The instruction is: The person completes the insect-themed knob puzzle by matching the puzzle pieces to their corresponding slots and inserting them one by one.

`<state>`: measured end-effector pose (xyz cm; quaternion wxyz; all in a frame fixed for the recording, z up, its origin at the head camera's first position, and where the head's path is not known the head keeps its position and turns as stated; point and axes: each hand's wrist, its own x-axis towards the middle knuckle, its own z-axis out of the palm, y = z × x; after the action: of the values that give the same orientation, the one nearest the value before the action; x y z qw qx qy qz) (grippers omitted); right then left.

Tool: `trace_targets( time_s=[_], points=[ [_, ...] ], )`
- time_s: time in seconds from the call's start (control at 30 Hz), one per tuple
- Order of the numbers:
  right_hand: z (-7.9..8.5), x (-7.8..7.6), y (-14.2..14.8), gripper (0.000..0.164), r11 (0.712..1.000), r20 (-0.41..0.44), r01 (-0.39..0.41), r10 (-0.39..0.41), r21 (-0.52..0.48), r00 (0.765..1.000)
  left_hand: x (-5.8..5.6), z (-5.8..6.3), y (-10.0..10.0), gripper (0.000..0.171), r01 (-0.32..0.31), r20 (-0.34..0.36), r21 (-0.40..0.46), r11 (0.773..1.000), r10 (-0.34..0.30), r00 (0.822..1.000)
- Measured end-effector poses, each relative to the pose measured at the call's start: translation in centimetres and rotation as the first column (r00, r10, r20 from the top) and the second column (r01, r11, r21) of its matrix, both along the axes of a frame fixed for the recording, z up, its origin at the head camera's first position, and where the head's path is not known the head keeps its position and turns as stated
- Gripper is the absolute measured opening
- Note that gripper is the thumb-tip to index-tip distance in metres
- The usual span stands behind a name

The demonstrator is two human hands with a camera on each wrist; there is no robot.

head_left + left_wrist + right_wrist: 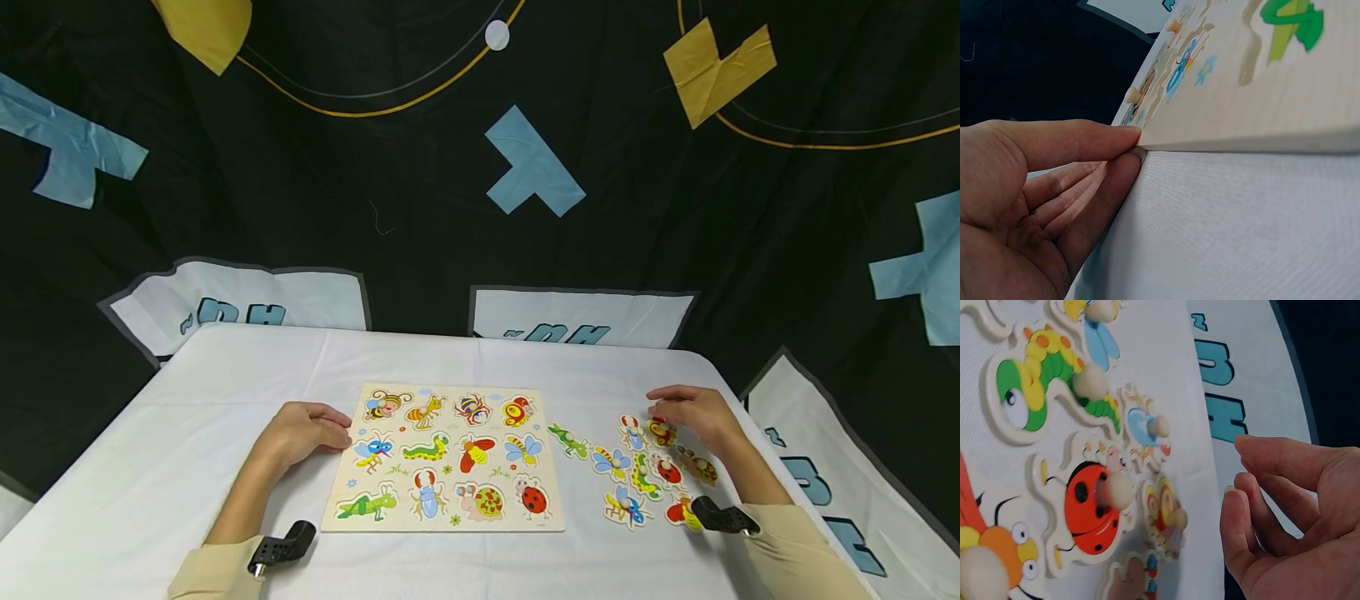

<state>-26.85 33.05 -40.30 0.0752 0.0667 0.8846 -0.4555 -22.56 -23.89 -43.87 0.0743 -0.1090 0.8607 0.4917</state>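
One insect puzzle board [450,429] lay lower centre, its left edge pinched in the grip of the left hand [300,433]; loose pieces [645,477], lower right of the frame, sat beside a relaxed, empty right hand [697,412], their knobs [1116,490], I judged, best pinched squarely with the board steadied.

Puzzle board [453,450] is showing pale wood, multicolour insect prints. Ladybug piece [1082,519] is reading red with black spots. Caterpillar piece [1054,362] is running green and yellow, orange dots. Tablecloth [450,567] is showing plain white. Sleeves [802,554] are reading solid beige. Backdrop [375,183] is showing black, patterned with blue blocks [534,162], gold blocks [708,83], orange curves [360,114].
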Motion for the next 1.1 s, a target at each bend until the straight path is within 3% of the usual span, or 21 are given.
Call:
trace_targets(
  time_s=[0.23,1.1],
  points=[
    [-1.0,-0.1,0.5,0.042,0.998,0.04,0.058,-0.057,-0.018,0.998,0.0,0.0,0.1,0.036,-0.005,0.006,0.011,1.0,0.005,1.0],
    [-3.1,0.5,1.9,0.036,0.992,0.083,0.127,-0.127,0.008,0.988,0.0,-0.2,-0.2,0.035,0.006,-0.005,0.017,1.0,-0.005,1.0]
  ],
)
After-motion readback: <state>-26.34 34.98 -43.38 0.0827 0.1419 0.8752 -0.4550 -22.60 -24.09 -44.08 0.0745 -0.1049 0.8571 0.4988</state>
